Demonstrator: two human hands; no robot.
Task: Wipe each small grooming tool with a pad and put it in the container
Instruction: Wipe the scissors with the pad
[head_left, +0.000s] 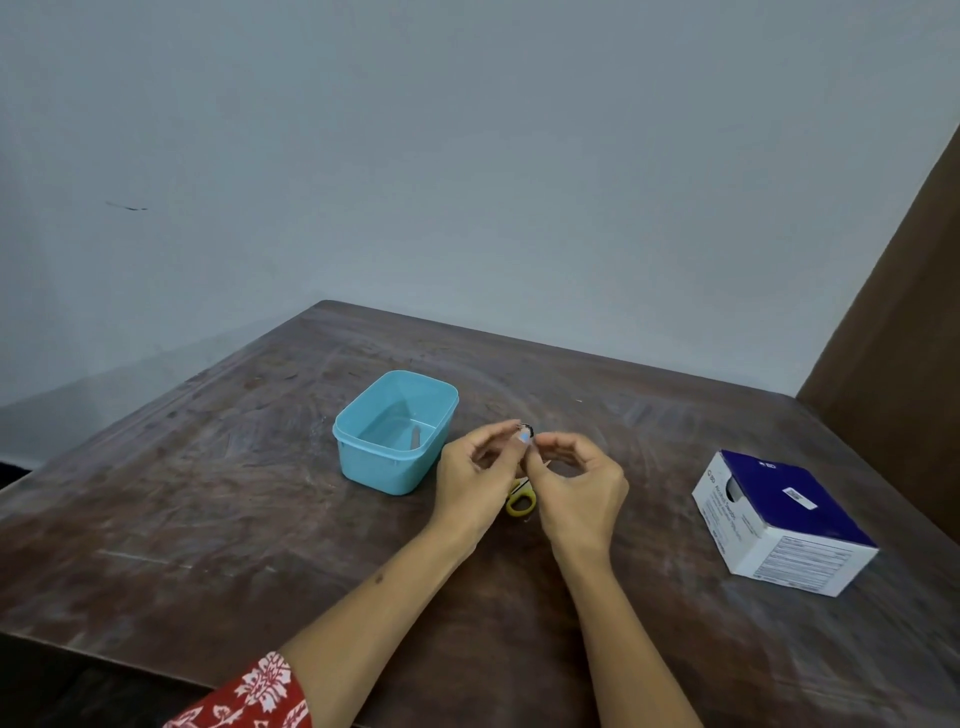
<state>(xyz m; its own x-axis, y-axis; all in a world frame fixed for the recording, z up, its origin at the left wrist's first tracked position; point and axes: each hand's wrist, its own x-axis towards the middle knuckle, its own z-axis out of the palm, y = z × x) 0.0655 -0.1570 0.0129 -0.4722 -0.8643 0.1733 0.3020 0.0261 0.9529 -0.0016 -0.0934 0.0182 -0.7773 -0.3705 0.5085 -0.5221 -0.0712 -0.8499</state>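
Far left, low corner: a red flowered sleeve (249, 693) on our left arm, which reaches up over the brown table (208, 493). Next comes the blue tub (395, 431), open-topped, standing just left of our hands, probably parked there so a cleaned tool drops in with a short reach; one slim pale tool (415, 439) already lies on its floor near the right wall, so we judge at least one piece done. Then our left hand (475, 478), fingers curled, thumb and fingertips pinching a small item (524, 434) raised above the table; it is tiny and blurred, with a dark bit on top and a pale blue bit below, and we cannot tell which part is tool and which is pad. Our right hand (582, 483) meets it from the other side, fingers also curled and pinching at the same spot, so both hands grip the one bundle, likely one steadying while the other rubs. Held up off the table, it looks like wiping in progress, not yet a drop into the tub. Under and between the hands lies a pair of yellow-handled scissors (521, 501) flat on the table, mostly hidden, seemingly waiting its turn. Far right, well apart from everything, a blue and white box (784, 519) sits with its opened end facing our hands, probably the pad supply within right-hand reach.
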